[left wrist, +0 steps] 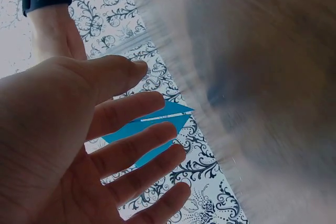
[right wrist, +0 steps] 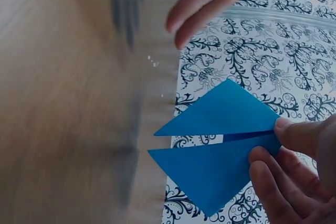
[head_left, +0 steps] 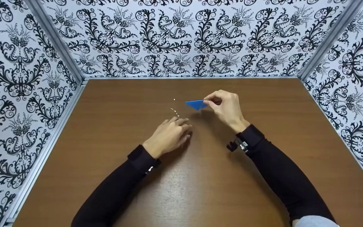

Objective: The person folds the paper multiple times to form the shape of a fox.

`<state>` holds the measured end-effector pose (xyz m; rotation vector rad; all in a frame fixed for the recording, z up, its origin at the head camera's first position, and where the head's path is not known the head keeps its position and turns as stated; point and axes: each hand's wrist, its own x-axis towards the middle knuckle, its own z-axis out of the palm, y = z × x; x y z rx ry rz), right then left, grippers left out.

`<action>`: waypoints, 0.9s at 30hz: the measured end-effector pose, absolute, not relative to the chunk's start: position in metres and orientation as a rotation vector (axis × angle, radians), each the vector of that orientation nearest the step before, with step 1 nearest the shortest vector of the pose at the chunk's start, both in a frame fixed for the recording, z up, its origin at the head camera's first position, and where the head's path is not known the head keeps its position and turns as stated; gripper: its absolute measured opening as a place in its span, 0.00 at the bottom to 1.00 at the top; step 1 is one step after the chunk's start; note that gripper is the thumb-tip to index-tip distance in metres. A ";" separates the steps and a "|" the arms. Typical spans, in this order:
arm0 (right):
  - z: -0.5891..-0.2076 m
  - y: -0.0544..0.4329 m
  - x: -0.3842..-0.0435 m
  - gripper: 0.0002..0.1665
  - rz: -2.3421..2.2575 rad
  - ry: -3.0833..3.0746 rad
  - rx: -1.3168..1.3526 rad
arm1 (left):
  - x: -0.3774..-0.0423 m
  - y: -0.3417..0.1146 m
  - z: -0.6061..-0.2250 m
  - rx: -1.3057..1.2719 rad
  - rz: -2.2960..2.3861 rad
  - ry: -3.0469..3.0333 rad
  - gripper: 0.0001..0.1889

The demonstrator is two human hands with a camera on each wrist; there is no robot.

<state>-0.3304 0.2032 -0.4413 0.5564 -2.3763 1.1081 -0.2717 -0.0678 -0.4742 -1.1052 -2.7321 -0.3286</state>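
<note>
My right hand [head_left: 227, 108] pinches a folded piece of blue paper [head_left: 194, 104] by one corner and holds it up above the table. In the right wrist view the paper [right wrist: 215, 109] has two pointed flaps with a narrow gap between them, and the thumb presses where they meet. Palm down, my left hand [head_left: 169, 134] is low over the wood, its fingers loosely spread beside a scatter of small white bits [head_left: 175, 112]. From the left wrist, the blue paper [left wrist: 177, 106] shows partly hidden behind these fingers [left wrist: 139, 140].
The brown wooden table [head_left: 121, 104] is bounded by walls covered in black-and-white scroll pattern [head_left: 175, 41]. Metal rails [head_left: 55, 41] run along the corners and edges. A black strap with a small camera [head_left: 243, 143] is on the right wrist.
</note>
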 end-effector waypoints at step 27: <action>-0.471 0.205 -0.309 0.03 0.948 -2.784 0.781 | -0.282 -0.081 -0.471 -1.032 -0.415 -2.740 0.18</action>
